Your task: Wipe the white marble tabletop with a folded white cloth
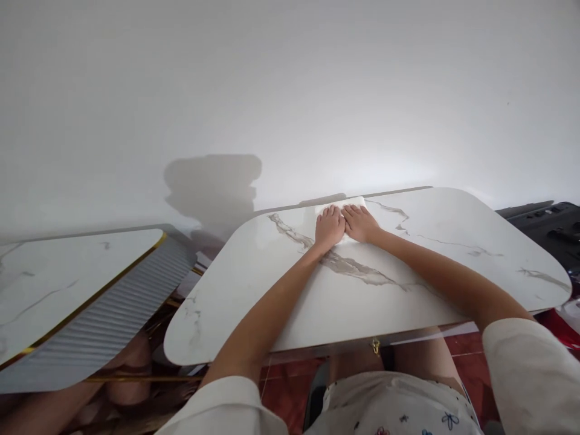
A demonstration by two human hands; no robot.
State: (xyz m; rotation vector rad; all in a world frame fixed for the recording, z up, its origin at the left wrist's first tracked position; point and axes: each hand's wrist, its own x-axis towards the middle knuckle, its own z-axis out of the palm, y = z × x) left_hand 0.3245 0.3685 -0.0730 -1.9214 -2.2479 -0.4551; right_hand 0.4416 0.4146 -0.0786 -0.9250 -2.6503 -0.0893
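A folded white sheet (357, 202), tissue or thin cloth, lies near the back edge of a white marble-patterned tabletop (217, 302). My left hand (330, 226) rests palm down on its left part, fingers lying forward. Beside it, touching it, my right hand (357, 222) lies flat on the sheet with the fingers pointing left and away from me. Both hands press from above and neither wraps round the sheet. The palms and hands cover much of it.
A white wall (290, 90) stands right behind the table. At the left is another marbled table (67, 284) with a gold edge. Dark equipment (550, 226) sits at the right. A small gold lock or latch (376, 346) is at the table's front.
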